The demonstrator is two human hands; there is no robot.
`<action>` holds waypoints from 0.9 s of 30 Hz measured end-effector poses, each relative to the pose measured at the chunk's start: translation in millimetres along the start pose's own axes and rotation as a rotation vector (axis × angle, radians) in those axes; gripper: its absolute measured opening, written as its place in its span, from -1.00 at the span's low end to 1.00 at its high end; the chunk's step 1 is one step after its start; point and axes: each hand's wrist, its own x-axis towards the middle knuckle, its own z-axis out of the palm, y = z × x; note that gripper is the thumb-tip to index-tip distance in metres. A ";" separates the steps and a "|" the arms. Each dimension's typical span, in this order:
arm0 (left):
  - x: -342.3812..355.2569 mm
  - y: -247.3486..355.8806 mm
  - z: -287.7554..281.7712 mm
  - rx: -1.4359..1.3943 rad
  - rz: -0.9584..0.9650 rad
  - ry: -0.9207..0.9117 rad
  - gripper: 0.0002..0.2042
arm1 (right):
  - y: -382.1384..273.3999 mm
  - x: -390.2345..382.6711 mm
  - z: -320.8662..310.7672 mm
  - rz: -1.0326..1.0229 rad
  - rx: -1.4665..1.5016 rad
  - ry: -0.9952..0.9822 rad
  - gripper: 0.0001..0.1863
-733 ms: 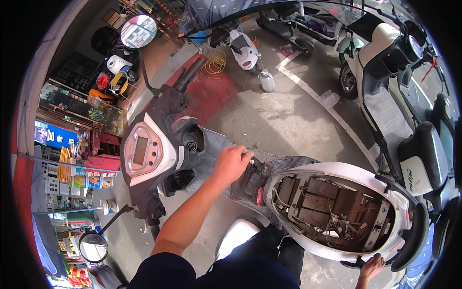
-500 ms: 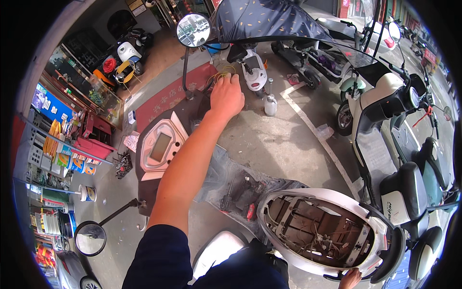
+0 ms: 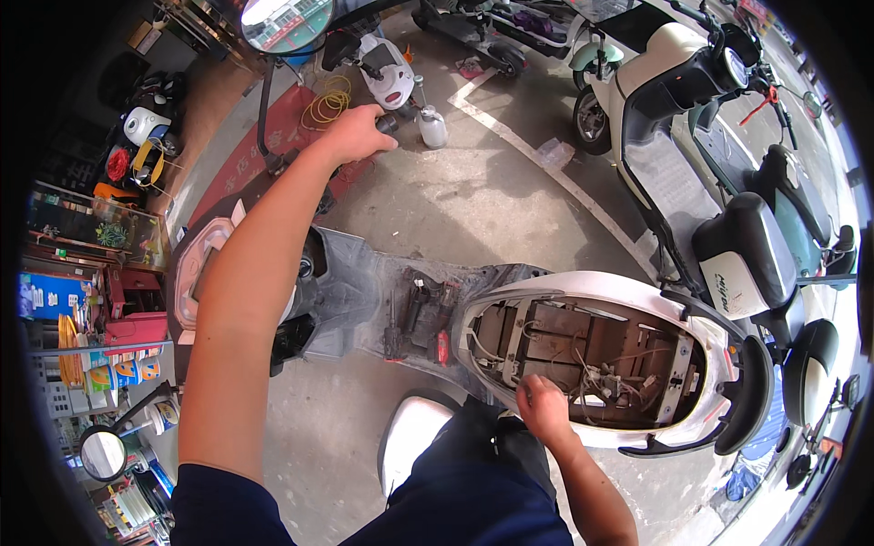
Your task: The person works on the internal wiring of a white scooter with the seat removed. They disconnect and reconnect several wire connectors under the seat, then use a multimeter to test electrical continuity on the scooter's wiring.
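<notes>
A scooter with its seat off stands side-on before me, front to the left. My left hand (image 3: pixel 357 136) reaches across the front and is closed around the far handlebar grip (image 3: pixel 389 124); its dark end shows past the fingers. At the near rim of the open seat compartment (image 3: pixel 496 389), my right hand (image 3: pixel 543 407) has its fingers curled; whatever they hold, if anything, is hidden. Loose wires and connectors (image 3: pixel 605 378) lie inside the compartment. On the footboard (image 3: pixel 369 314) are dark tools and a red-handled tool (image 3: pixel 442 348). My arm partly covers the pale dashboard (image 3: pixel 193 282).
A mirror (image 3: pixel 287 23) rises beyond my left arm. A yellow cable coil (image 3: pixel 328 102) and a white bottle (image 3: pixel 432 127) sit on the ground beyond the scooter. A white scooter (image 3: pixel 651 159) is parked at the right. Shop shelves (image 3: pixel 73 364) line the left.
The view has shifted, so the scooter lies further left and higher in the picture. My right hand has moved from the rear of the seat frame forward to the compartment's near rim.
</notes>
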 end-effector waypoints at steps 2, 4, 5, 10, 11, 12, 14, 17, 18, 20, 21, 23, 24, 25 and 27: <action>11.2 -1.9 19.8 0.087 -0.135 -0.170 -0.68 | -55.3 60.7 50.2 -0.201 -0.058 -0.197 -0.81; 18.9 9.4 37.7 0.101 -0.158 -0.207 -0.67 | -97.3 112.9 89.8 -0.370 -0.070 -0.236 -0.80; 18.8 19.0 38.9 0.117 -0.166 -0.227 -0.67 | -123.0 140.9 102.2 -0.389 -0.070 -0.313 -0.81; 14.0 22.3 44.0 0.067 -0.136 -0.115 -0.68 | -226.6 242.6 200.4 -0.258 0.137 -0.331 -0.64; 10.3 24.0 39.5 0.032 -0.128 -0.106 -0.68 | -243.0 253.6 210.6 -0.252 0.181 -0.331 -0.60; 13.7 21.9 38.2 0.060 -0.135 -0.143 -0.69 | -254.5 261.8 220.5 -0.278 0.152 -0.283 -0.65; 24.7 23.7 42.8 0.089 -0.120 -0.216 -0.69 | -257.4 276.2 231.1 -0.406 0.048 -0.266 -0.71; 14.4 19.3 23.1 0.061 -0.128 -0.275 -0.60 | -278.3 284.6 247.9 -0.653 0.026 -0.145 -0.81; 27.9 27.3 50.5 0.022 -0.086 -0.302 -0.57 | -242.2 291.7 256.1 -0.607 -0.012 -0.160 -0.84; 23.5 20.0 29.6 0.059 -0.135 -0.250 -0.60 | -279.6 296.3 260.6 -0.459 0.187 -0.272 -0.84; 25.9 19.5 32.6 0.049 -0.127 -0.243 -0.60 | -277.5 298.9 265.6 -0.442 0.201 -0.265 -0.82; 27.0 11.3 28.3 0.043 -0.158 -0.218 -0.60 | -276.8 299.1 252.2 -0.304 0.319 -0.403 -0.81; 25.6 9.8 27.5 0.041 -0.166 -0.191 -0.60 | -274.3 296.1 244.8 -0.243 0.344 -0.461 -0.80; 22.3 8.7 23.9 0.046 -0.174 -0.168 -0.60 | -274.2 289.5 236.1 -0.181 0.376 -0.518 -0.80; 35.5 11.4 45.8 0.019 -0.175 -0.232 -0.52 | -219.5 259.3 206.2 -0.086 0.378 -0.581 -0.77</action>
